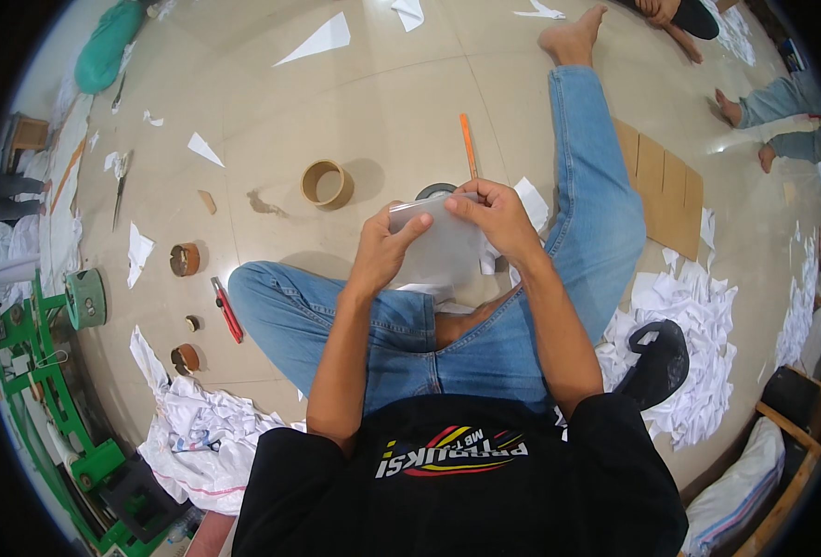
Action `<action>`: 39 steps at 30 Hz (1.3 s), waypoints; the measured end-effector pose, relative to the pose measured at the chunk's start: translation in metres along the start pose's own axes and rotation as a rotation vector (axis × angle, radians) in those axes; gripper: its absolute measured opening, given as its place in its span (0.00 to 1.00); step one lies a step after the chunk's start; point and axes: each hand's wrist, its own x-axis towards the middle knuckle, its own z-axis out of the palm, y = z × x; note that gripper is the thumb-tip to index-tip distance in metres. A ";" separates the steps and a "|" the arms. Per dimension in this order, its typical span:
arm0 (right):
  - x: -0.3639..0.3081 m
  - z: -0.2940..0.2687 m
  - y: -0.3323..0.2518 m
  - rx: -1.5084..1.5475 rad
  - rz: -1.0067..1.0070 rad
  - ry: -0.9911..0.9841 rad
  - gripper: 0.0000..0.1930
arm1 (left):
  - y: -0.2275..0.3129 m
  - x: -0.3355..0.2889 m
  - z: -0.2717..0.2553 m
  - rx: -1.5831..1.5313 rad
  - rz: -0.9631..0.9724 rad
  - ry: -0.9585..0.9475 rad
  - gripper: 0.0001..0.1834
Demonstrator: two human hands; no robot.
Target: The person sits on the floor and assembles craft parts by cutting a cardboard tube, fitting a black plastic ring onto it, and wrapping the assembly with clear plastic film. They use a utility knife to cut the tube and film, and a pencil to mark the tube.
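Observation:
Between my two hands, over the gap between my legs, is a translucent greyish plastic sheet [443, 251]. My left hand [390, 239] pinches its left upper corner, thumb on top. At the upper right edge my right hand [496, 218] grips it with thumb and bent fingers. Whether it is one layer or several I cannot tell. Just beyond the sheet, partly covered by it, lies a dark round roll [436, 190]. An orange strip [468, 144] points away from there, its near end hidden by my right hand. White scraps [531, 202] lie beside that hand.
On the floor at left are a brown tape roll [327, 184], a red utility knife [227, 311] and scissors [120, 186]. White cloth heaps [684, 339] flank me, one bearing a black bag [656, 367]. Cardboard [661, 186] lies right; a green machine [48, 390] stands left. Other people's feet [729, 109] show.

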 end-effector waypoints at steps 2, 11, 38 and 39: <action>0.001 0.002 0.000 0.018 0.016 0.011 0.14 | -0.003 -0.002 0.008 -0.057 0.035 0.036 0.20; -0.001 0.016 -0.004 0.150 0.140 0.038 0.18 | -0.013 0.003 0.008 -0.176 -0.119 0.079 0.20; -0.002 0.010 0.052 -0.224 0.165 -0.183 0.17 | -0.058 0.016 -0.013 -0.011 -0.068 -0.017 0.13; -0.001 0.007 0.056 -0.243 0.176 -0.175 0.17 | -0.058 0.017 -0.013 0.011 -0.093 -0.019 0.13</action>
